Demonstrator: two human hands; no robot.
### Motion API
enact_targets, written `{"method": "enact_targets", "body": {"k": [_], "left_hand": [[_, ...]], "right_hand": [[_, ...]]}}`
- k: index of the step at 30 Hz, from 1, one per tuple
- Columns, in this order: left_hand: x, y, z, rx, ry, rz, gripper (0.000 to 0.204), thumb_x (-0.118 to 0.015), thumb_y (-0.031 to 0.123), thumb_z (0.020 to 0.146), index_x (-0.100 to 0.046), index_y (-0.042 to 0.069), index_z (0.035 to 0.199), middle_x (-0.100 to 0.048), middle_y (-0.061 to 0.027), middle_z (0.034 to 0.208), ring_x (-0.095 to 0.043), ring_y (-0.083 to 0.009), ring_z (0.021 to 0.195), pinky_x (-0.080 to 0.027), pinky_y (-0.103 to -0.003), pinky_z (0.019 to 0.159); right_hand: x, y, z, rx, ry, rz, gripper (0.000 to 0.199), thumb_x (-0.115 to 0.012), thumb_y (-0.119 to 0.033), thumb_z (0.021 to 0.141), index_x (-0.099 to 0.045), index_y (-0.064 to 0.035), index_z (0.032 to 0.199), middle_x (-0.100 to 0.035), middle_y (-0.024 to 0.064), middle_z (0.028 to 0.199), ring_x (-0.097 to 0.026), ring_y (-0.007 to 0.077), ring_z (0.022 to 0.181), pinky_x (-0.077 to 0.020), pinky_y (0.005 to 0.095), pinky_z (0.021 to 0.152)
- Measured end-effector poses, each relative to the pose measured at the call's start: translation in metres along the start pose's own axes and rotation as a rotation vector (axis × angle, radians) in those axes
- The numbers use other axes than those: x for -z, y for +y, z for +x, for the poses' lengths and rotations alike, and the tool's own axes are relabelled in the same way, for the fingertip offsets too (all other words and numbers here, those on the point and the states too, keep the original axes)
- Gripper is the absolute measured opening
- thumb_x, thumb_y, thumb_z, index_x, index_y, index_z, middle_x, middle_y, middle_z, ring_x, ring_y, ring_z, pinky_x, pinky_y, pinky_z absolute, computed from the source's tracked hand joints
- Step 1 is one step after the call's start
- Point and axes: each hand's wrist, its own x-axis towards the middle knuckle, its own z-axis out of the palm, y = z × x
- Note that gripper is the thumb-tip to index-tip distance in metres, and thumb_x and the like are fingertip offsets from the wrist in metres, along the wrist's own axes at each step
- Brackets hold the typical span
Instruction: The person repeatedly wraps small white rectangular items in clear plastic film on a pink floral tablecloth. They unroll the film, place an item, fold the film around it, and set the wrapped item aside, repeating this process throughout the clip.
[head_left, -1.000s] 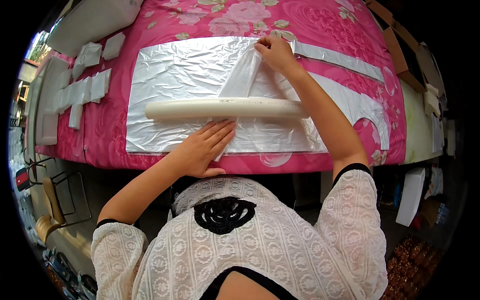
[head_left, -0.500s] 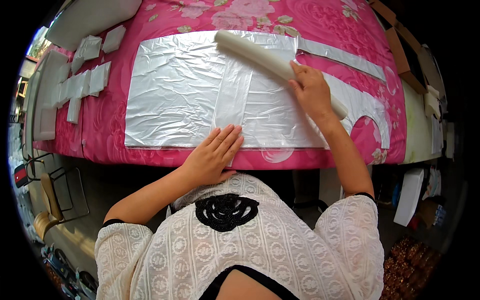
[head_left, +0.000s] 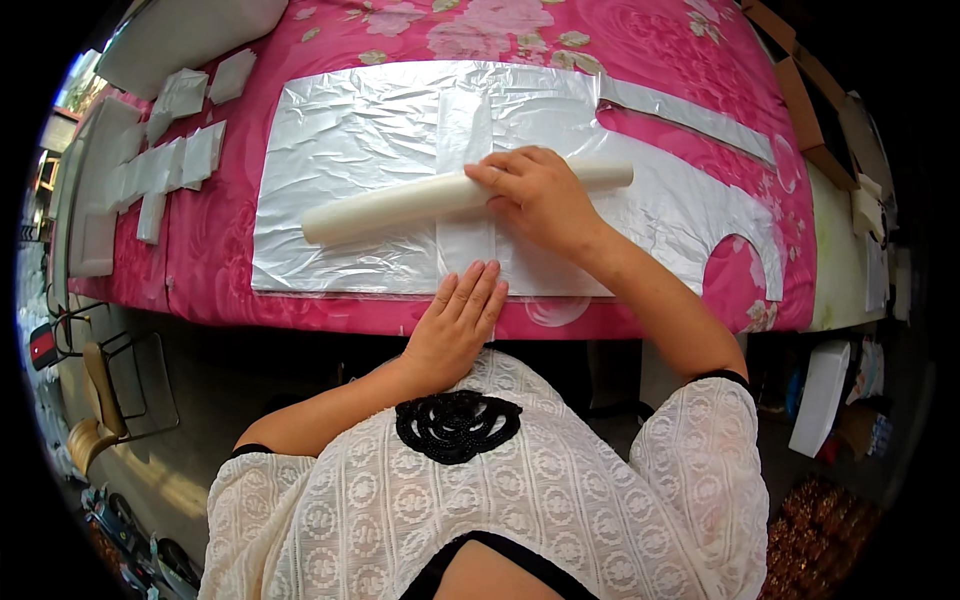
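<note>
A silvery-white plastic carrier bag (head_left: pixel 340 130), with handle strips at its right end, is spread flat on a pink flowered cloth (head_left: pixel 640 45). Across its middle runs a paler folded plastic strip (head_left: pixel 465 125). My right hand (head_left: pixel 545 205) is closed round a long cream-white tube (head_left: pixel 390 207), which slants over the bag and the strip. Whether the tube is solid or a wound roll I cannot tell. At the near edge my left hand (head_left: pixel 455 325) lies flat, fingers stretched out, over the strip's lower end.
Several small folded white plastic packets (head_left: pixel 180 95) lie on the cloth at the left, beside a white foam-like panel (head_left: pixel 92 190). An opened cardboard box (head_left: pixel 815 120) stands at the right edge. Below the table on the left is a chair (head_left: pixel 100 395).
My right hand has moved left and nearer with the tube, which now tilts the other way over the bag's middle. My left hand has slid slightly right, and the strip lies straighter.
</note>
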Motion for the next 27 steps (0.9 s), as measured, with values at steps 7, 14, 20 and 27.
{"method": "enact_targets", "body": {"k": [7,14,20,27], "left_hand": [[0.02,-0.028,-0.007,-0.14,-0.022,-0.214,0.054,-0.048,0.009,0.08,-0.038,-0.003,0.131,-0.034,-0.019,0.141,-0.032,-0.0305,0.132,-0.027,-0.043,0.107],[0.022,-0.063,-0.022,-0.317,0.107,-0.371,0.035,-0.061,0.008,0.074,-0.058,0.001,0.108,-0.051,-0.0129,0.127,-0.046,-0.0258,0.122,-0.037,-0.041,0.103],[0.035,-0.072,-0.011,-0.333,0.216,-0.53,0.041,-0.066,0.011,0.068,-0.058,0.003,0.107,-0.054,-0.0123,0.124,-0.049,-0.0269,0.119,-0.039,-0.042,0.101],[0.032,-0.084,0.014,-0.066,0.157,-0.318,0.055,-0.065,0.009,0.064,-0.054,0.003,0.117,-0.058,-0.0135,0.116,-0.053,-0.0292,0.112,-0.041,-0.041,0.096]], "right_hand": [[-0.009,0.075,0.076,-0.14,0.072,-0.136,0.04,-0.062,-0.009,0.078,-0.059,-0.0126,0.118,-0.06,0.0082,0.112,-0.052,0.0282,0.107,-0.0402,0.0374,0.094],[-0.008,0.014,0.008,0.133,-0.287,0.196,0.047,-0.054,0.003,0.072,-0.056,-0.0051,0.118,-0.051,0.0116,0.127,-0.044,0.03,0.122,-0.0385,0.0393,0.1],[-0.012,-0.035,-0.045,0.114,-0.203,0.254,0.044,-0.058,0.0,0.07,-0.056,-0.003,0.114,-0.053,0.0128,0.125,-0.047,0.0304,0.119,-0.0398,0.0388,0.098],[-0.016,-0.033,-0.043,0.042,0.0,0.076,0.029,-0.063,-0.007,0.073,-0.061,-0.0021,0.102,-0.06,0.0102,0.108,-0.057,0.027,0.099,-0.0469,0.0363,0.084]]}}
